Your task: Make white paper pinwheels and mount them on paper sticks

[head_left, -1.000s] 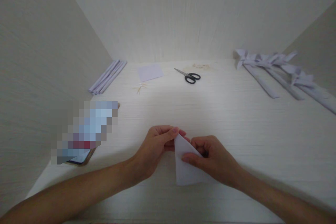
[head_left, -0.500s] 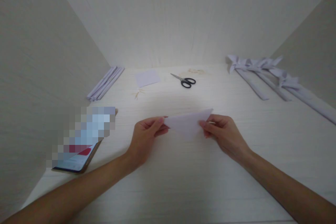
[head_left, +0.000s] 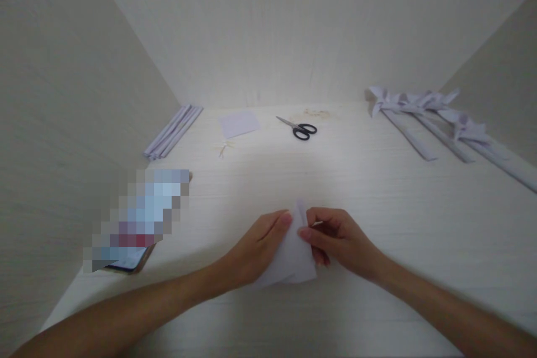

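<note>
A sheet of white paper (head_left: 293,257), partly folded, is held between my two hands low over the table. My left hand (head_left: 262,246) lies along its left side, with the thumb pressed on the paper near the upper point. On the right edge, the thumb and fingers of my right hand (head_left: 335,238) pinch the paper. Part of the sheet is hidden under my left hand. Its wider end points down toward me, and its narrow tip points away.
Scissors (head_left: 300,127) lie at the back beside a flat paper square (head_left: 240,124) and thin pale ties (head_left: 225,147). Rolled paper sticks (head_left: 174,131) are at left, above a phone (head_left: 134,257). Several paper pinwheel-like pieces on sticks (head_left: 423,103) lie at right.
Both hands have come nearer to me and closer together. The paper has turned from lying crosswise to pointing away, and more of its surface shows.
</note>
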`<state>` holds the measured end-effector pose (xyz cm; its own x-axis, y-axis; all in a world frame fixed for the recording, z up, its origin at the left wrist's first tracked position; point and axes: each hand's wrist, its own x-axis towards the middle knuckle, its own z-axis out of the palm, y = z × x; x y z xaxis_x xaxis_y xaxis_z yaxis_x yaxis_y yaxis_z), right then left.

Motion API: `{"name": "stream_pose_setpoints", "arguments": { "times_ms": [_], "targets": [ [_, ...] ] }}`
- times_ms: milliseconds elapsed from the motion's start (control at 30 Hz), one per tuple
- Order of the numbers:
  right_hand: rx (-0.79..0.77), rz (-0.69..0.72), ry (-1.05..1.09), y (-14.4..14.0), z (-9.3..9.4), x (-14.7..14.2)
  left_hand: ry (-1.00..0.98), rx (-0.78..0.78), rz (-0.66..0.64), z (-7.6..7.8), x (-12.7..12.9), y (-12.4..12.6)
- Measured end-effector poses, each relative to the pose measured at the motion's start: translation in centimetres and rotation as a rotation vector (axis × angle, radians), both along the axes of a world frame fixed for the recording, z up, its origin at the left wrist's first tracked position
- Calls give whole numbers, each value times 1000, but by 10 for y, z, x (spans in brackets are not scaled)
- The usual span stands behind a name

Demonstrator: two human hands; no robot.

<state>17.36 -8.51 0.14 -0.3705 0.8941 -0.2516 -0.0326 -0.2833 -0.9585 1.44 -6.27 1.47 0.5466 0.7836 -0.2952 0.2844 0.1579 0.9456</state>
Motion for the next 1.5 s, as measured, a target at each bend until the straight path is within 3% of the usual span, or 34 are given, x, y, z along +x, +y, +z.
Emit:
{"name": "stream_pose_setpoints", "arguments": {
  "times_ms": [400, 800, 1067, 1500],
  "targets": [
    [-61, -213, 81, 3, 4, -2, 170, 233, -62, 0, 2, -7],
    [-37, -398, 47, -1, 4, -5, 508, 392, -242, 0, 5, -8],
    [58, -423, 50, -4, 1, -5, 562, 438, -285, 2, 4, -11],
    [85, -403, 40, -5, 6, -5, 632, 508, -310, 3, 5, -14]
  ]
}}
